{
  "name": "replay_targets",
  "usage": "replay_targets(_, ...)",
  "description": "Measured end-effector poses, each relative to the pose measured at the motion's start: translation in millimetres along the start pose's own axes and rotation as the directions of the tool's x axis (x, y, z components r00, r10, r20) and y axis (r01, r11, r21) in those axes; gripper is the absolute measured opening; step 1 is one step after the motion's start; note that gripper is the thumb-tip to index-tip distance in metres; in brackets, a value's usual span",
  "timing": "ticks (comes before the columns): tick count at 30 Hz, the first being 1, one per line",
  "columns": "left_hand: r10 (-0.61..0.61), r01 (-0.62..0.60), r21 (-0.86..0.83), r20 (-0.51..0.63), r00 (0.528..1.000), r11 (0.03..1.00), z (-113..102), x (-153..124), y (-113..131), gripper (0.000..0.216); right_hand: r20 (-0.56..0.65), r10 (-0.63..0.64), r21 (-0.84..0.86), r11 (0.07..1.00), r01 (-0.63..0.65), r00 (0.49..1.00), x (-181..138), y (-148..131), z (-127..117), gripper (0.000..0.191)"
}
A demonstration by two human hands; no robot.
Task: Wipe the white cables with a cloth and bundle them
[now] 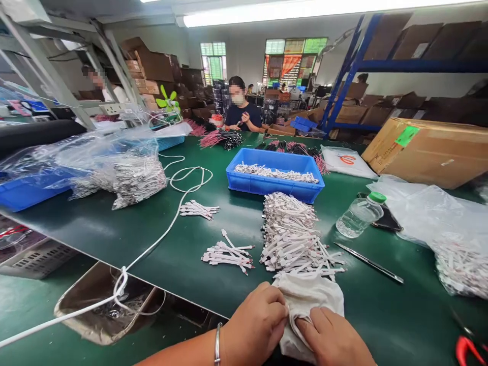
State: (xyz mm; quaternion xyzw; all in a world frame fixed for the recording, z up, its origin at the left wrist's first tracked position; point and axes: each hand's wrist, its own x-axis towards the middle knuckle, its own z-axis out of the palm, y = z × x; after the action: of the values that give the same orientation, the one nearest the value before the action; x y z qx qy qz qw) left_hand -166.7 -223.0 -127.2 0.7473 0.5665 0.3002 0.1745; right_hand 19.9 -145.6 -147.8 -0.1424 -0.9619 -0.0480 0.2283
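At the table's near edge lies a crumpled white cloth [320,292]. My left hand [257,317], with a metal bracelet at the wrist, has its fingers closed on the cloth's left side. My right hand [331,335] grips the same cloth from the right, fingertips tucked into a fold. Just beyond the cloth, touching or nearly so, is a long heap of short white cables [290,229]. Left of it are two smaller groups of white cables, a nearer bundle [229,254] and a farther bundle [198,208]. Behind the heap stands a blue bin [276,190] holding more cables.
To the right are a clear bottle [360,213] with a green cap, tweezers [369,263], red-handled scissors [467,351] and a cardboard box [434,150]. A white cord [163,231] crosses the left side. Bagged cables [139,178] lie beyond it. A person [242,109] sits opposite.
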Motion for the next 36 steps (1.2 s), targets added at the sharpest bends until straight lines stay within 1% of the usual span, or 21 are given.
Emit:
replay_targets(3, -0.045, 0.046, -0.023, 0.026, 0.999, 0.999, -3.1, 1.4, 3.5, 0.016, 0.047, 0.104, 0.032, 0.994, -0.105, 0.993, 3.4, -5.4, -12.0, 0.025)
replay_targets(5, -0.044, 0.045, -0.038, 0.039, 0.998, 0.998, -5.0, 4.1, 3.0, 0.018, 0.079, 0.161, 0.03, 0.986, -0.164, 0.984, 2.1, -4.4, -18.3, 0.022)
replay_targets(7, -0.022, 0.025, -0.053, 0.05, 0.998, 0.998, -6.0, 7.0, 1.0, 0.018, 0.104, 0.205, 0.015, 0.978, -0.208, 0.973, -3.5, -0.2, -23.7, 0.023)
replay_targets(10, 0.009, -0.006, -0.059, 0.05, 0.999, 0.998, -5.9, 9.6, -1.8, 0.017, 0.099, 0.277, -0.028, 0.961, -0.276, 0.956, -17.6, 9.2, -32.4, 0.026)
replay_targets(13, 0.022, -0.02, -0.046, 0.037, 0.999, 0.999, -5.2, 9.5, -3.4, 0.016, 0.1, 0.352, -0.014, 0.936, -0.353, 0.931, -30.4, 19.2, -43.2, 0.032)
replay_targets(15, 0.031, -0.03, -0.04, 0.028, 0.999, 0.999, -4.8, 8.6, -4.5, 0.016, 0.111, 0.433, 0.007, 0.9, -0.436, 0.895, -36.9, 25.2, -50.8, 0.035)
replay_targets(17, 0.035, -0.034, -0.041, 0.023, 0.999, 0.999, -4.4, 7.8, -5.8, 0.015, 0.101, 0.536, -0.004, 0.843, -0.538, 0.838, -43.5, 30.1, -57.7, 0.037)
replay_targets(19, 0.034, -0.033, -0.047, 0.025, 0.999, 0.998, -3.9, 7.3, -7.0, 0.015, 0.077, 0.612, -0.024, 0.79, -0.612, 0.787, -50.4, 33.2, -63.0, 0.037)
replay_targets(21, 0.033, -0.031, -0.053, 0.026, 0.999, 0.998, -3.6, 7.3, -7.6, 0.015, 0.06, 0.636, -0.027, 0.772, -0.636, 0.769, -55.5, 33.8, -65.7, 0.038)
replay_targets(23, 0.034, -0.033, -0.058, 0.024, 0.999, 0.998, -3.5, 7.5, -7.4, 0.015, 0.059, 0.628, -0.026, 0.778, -0.628, 0.776, -55.8, 31.3, -65.8, 0.038)
replay_targets(26, 0.021, -0.019, -0.067, 0.025, 0.999, 0.998, -4.1, 8.3, -5.5, 0.015, 0.075, 0.581, -0.022, 0.814, -0.581, 0.811, -45.2, 21.9, -61.0, 0.039)
replay_targets(28, 0.01, -0.008, -0.071, 0.024, 1.0, 0.997, -4.6, 8.6, -3.9, 0.015, 0.074, 0.543, -0.018, 0.84, -0.543, 0.837, -34.5, 12.8, -53.1, 0.039)
replay_targets(31, 0.011, -0.011, -0.059, 0.001, 1.0, 0.998, -5.1, 7.9, -2.0, 0.013, 0.036, 0.502, -0.027, 0.865, -0.501, 0.864, -22.6, -2.2, -33.0, 0.04)
replay_targets(33, 0.022, -0.023, -0.019, -0.013, 1.0, 1.0, -5.1, 7.3, -1.3, 0.013, 0.004, 0.47, -0.025, 0.882, -0.47, 0.883, -20.0, -10.3, -16.0, 0.043)
replay_targets(34, 0.029, -0.029, 0.023, -0.012, 1.0, 0.999, -5.1, 7.3, -1.0, 0.013, -0.012, 0.425, -0.009, 0.905, -0.426, 0.905, -20.0, -13.3, -7.8, 0.043)
replay_targets(36, 0.043, -0.046, 0.152, 0.027, 0.999, 0.987, -4.9, 8.1, 0.1, 0.011, 0.038, 0.342, 0.006, 0.94, -0.342, 0.939, -21.5, -17.1, 5.4, 0.044)
